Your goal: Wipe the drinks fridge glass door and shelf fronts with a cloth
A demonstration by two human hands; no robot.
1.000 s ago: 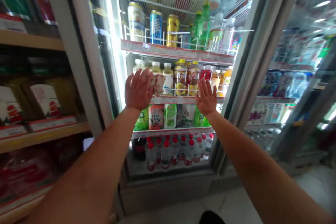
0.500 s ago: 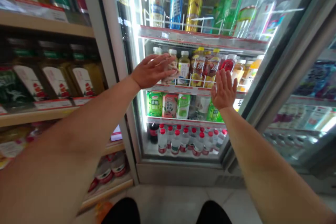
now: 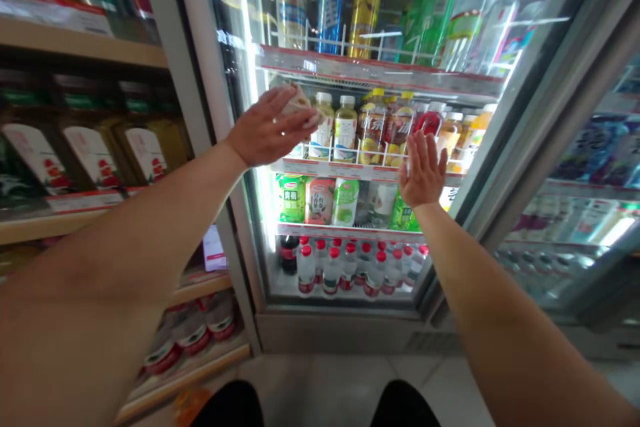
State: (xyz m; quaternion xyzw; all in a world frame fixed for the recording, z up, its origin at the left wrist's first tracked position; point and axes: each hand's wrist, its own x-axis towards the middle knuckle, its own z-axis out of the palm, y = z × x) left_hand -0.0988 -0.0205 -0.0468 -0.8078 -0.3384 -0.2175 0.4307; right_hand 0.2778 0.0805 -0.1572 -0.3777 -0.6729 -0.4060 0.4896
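My left hand (image 3: 270,128) presses a crumpled pale cloth (image 3: 299,101) against the glass door (image 3: 505,120) of a drinks fridge, level with the second shelf. Its fingers lie over the cloth, and only the cloth's top edge shows past them. My right hand (image 3: 424,170) rests flat on the same glass further right, fingers spread and pointing up, with nothing in it. Behind the glass near both hands stand yellow and red drink bottles (image 3: 373,127).
Inside the fridge are cans (image 3: 330,13) on the top shelf, green cartons (image 3: 294,197) lower down and red-capped bottles (image 3: 345,270) at the bottom. Wooden shelves (image 3: 80,47) with packaged goods stand to the left. A second fridge door (image 3: 590,167) is on the right.
My left hand has slid left and slightly up across the glass with the cloth. My right hand has stayed flat in nearly the same spot. The view has shifted down and left.
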